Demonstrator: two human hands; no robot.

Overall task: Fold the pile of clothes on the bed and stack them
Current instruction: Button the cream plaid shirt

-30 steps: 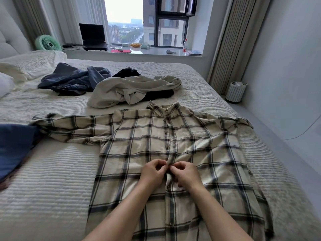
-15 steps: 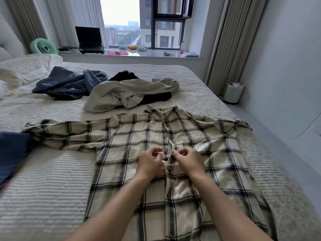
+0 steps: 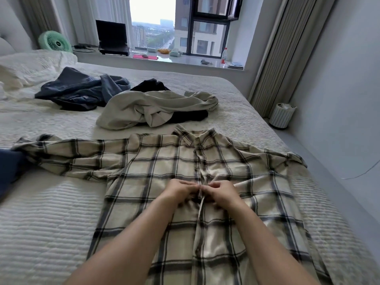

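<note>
Plaid shirt lies front-up and spread flat on the bed, collar at 12 o'clock, hem toward us at 6. One sleeve runs out to 9 o'clock; the other bunches at the bed edge near 3.

Our left hand and right hand meet at the button placket, mid-chest. Both pinch the placket edges with curled fingers; we judge this to be buttoning, though the button itself is too small to make out.

Handling estimate: light woven cloth, soft and limp, no stiffness beyond collar and placket. It wrinkles and drags on the ribbed bedspread, so it wants smoothing before each fold. Best holds for folding, in our judgement: shoulder seam and hem on the same side, lifted together.

Remaining pile at 12 o'clock: beige garment over a black garment; dark blue garment toward 11. All unfolded. Blue cloth at 9 o'clock, frame edge.
</note>
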